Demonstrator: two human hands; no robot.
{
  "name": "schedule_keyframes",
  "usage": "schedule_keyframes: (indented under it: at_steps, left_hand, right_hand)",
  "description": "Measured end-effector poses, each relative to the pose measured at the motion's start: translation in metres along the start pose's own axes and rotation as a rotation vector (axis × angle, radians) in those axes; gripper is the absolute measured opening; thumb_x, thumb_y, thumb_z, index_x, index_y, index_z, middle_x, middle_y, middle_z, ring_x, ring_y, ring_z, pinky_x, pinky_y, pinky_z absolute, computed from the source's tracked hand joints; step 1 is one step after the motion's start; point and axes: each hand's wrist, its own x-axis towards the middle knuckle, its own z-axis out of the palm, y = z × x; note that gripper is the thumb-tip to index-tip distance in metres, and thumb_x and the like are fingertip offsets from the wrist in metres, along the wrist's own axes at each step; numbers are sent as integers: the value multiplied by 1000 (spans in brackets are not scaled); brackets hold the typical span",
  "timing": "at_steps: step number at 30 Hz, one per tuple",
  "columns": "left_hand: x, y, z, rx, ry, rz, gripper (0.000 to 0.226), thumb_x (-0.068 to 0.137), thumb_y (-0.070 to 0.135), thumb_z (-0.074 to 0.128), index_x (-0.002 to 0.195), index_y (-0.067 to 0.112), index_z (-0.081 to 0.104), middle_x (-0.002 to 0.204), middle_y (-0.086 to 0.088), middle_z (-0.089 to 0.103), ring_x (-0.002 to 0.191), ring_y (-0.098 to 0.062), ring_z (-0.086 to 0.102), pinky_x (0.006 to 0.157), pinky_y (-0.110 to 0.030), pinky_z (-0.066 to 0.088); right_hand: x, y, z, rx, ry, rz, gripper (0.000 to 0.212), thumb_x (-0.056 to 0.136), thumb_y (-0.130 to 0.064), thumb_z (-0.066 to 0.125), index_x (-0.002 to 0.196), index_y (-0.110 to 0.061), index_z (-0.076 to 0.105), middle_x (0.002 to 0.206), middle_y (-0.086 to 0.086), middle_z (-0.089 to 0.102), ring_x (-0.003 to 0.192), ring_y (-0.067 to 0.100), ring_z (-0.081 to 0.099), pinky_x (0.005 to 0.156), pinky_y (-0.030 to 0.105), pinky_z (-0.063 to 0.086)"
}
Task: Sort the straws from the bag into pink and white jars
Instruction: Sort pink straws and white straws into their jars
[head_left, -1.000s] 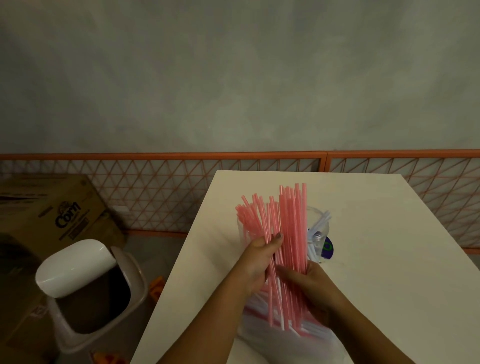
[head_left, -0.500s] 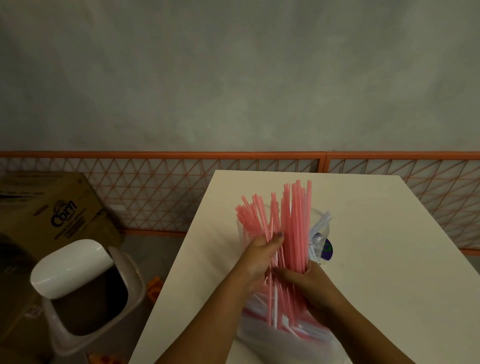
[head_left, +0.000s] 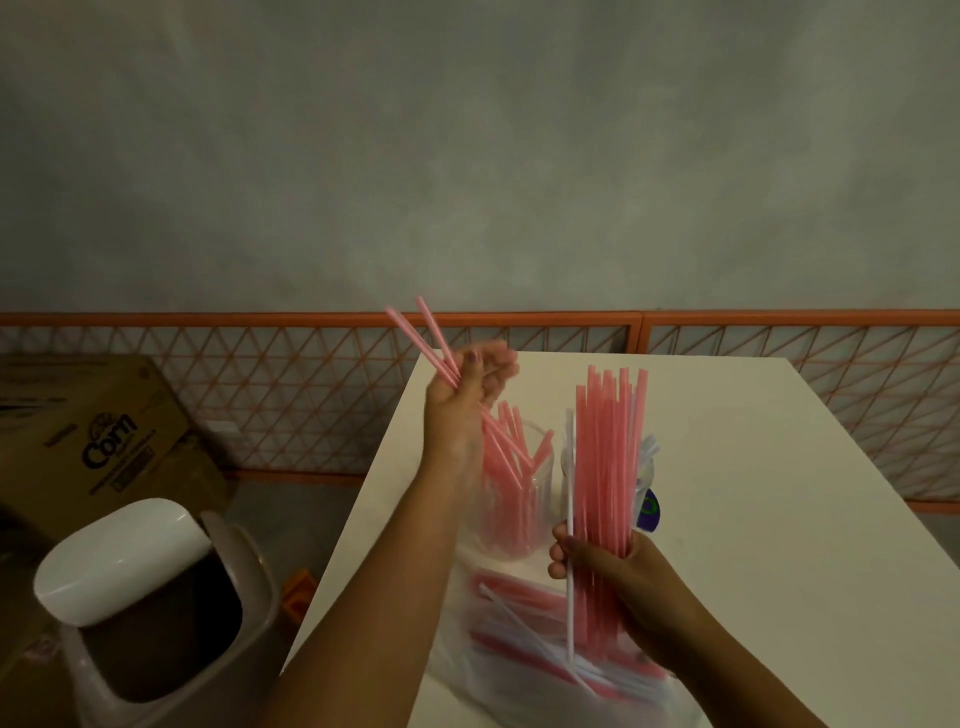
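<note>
Pinching two pink straws (head_left: 415, 338) in left-hand fingers (head_left: 470, 382), above the pink jar (head_left: 511, 499). Clutching an upright pink bundle (head_left: 605, 467) in right-hand fingers (head_left: 563, 556), beside that jar, over the bag (head_left: 545, 649). Sitting near the surface (head_left: 779, 519) left edge.

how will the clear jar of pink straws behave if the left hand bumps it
The clear jar of pink straws looks tall and narrow with straws leaning out above its rim, so it probably tips easily. It seems light, likely sliding on the smooth white table. The left hand is just above it.
</note>
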Motion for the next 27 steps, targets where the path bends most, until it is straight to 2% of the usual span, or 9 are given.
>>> schedule_keyframes:
  at_steps: [4, 8, 12, 16, 21, 23, 24, 25, 27]
  left_hand:
    - [24, -4, 4, 144, 40, 154, 30, 96, 16, 47, 82, 31, 69, 84, 14, 71, 90, -7, 64, 93, -27, 46]
    - [29, -25, 3, 265, 53, -2, 28, 95, 13, 50, 84, 30, 69, 92, 11, 69, 99, -10, 64, 95, -29, 46]
    - [27, -44, -3, 405, 52, -126, 22, 93, 9, 52, 86, 23, 66, 90, 2, 70, 93, -15, 67, 94, -36, 51]
    - [29, -46, -2, 493, 68, -111, 12, 87, 10, 61, 96, 17, 65, 94, -1, 69, 93, -18, 67, 83, -29, 53]
    - [23, -41, -2, 584, 142, 96, 31, 90, 14, 59, 118, 21, 51, 104, 0, 67, 95, -14, 65, 68, -11, 46]
    - [17, -38, 0, 707, 173, 260, 45, 93, 15, 53, 134, 20, 36, 121, -4, 61, 109, -17, 60, 82, -14, 46]
    - [17, -38, 2, 859, 181, 349, 53, 94, 15, 51, 141, 20, 28, 131, -6, 55, 119, -19, 54, 95, -23, 44]
    - [15, -38, 5, 1043, 156, 398, 58, 95, 16, 48, 145, 20, 20, 141, -8, 47, 128, -21, 46, 108, -36, 34]
    - [15, -39, 9, 1401, -43, 284, 57, 99, 26, 38, 148, 19, 11, 152, -7, 31, 141, -20, 27, 116, -48, 6]
  right_hand:
    - [-2, 0, -5, 11, 11, -11, 19, 86, -1, 57, 105, 3, 61, 78, 13, 69, 75, 25, 68, 70, 27, 55]
    - [-2, -1, -10, 5, 20, 7, 21, 87, -2, 58, 107, 1, 60, 81, 15, 70, 78, 26, 68, 71, 27, 55]
    - [-1, -1, -14, 9, 55, 0, 22, 86, -1, 57, 109, 0, 60, 83, 16, 70, 80, 28, 68, 72, 30, 55]
    - [1, 2, -15, 1, 85, 3, 24, 87, -2, 58, 110, -4, 60, 85, 16, 71, 80, 28, 69, 71, 29, 55]
    - [3, 3, -12, 21, 59, 25, 26, 85, -4, 61, 111, -5, 60, 89, 16, 71, 80, 28, 69, 67, 25, 55]
    - [3, 1, -12, 26, 47, 18, 29, 82, -8, 67, 110, -4, 62, 88, 14, 71, 79, 28, 69, 67, 26, 55]
    - [3, 1, -13, 26, 45, 11, 34, 77, -12, 70, 109, -4, 62, 87, 13, 71, 78, 27, 69, 67, 26, 55]
    - [2, 0, -13, 23, 47, 3, 37, 74, -13, 72, 109, -4, 63, 86, 13, 71, 77, 27, 69, 66, 25, 55]
    - [1, 0, -15, 23, 67, -18, 32, 76, -10, 72, 107, -3, 64, 84, 11, 72, 74, 24, 68, 65, 25, 55]
